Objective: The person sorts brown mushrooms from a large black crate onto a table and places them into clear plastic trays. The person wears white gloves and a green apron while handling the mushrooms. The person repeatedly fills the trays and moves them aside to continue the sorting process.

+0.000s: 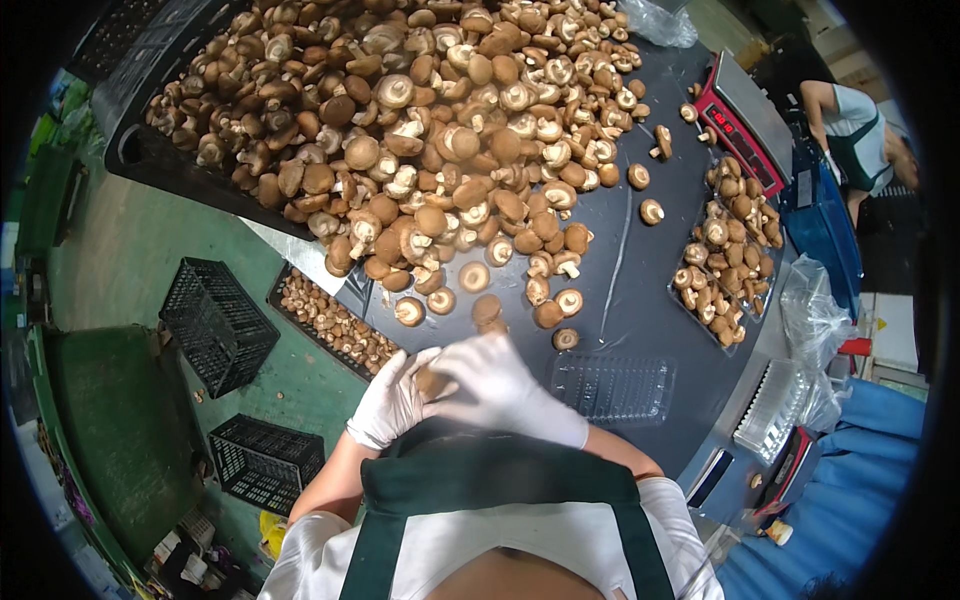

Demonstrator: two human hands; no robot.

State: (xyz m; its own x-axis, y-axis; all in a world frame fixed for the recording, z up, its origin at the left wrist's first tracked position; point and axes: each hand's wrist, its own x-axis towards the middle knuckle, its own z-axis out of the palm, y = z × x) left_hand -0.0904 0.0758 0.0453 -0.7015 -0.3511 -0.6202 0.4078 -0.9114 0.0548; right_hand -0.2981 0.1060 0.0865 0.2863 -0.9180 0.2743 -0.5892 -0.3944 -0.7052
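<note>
My left hand (394, 403), in a white glove, holds a brown shiitake mushroom (431, 382) close to my apron. My right hand (495, 386), gloved too and blurred by motion, reaches across beside that mushroom; whether it grips anything is hard to make out. Just beyond its fingers is a blurred shiitake (487, 309). Several loose shiitakes lie on the dark table cover (652, 300), some stem up. Behind them spreads a big heap of shiitakes (450, 142), spilling from a tipped black crate (195, 191). Right of my right hand lies a clear plastic tray (615, 388) with nothing in it.
Filled clear trays of shiitakes (727, 255) stand at the right, near a red digital scale (742, 124). Stacked clear trays (772, 409) and plastic bags (814, 315) lie along the right edge. Black crates (217, 322) stand on the green floor. Another person (855, 139) is at the far right.
</note>
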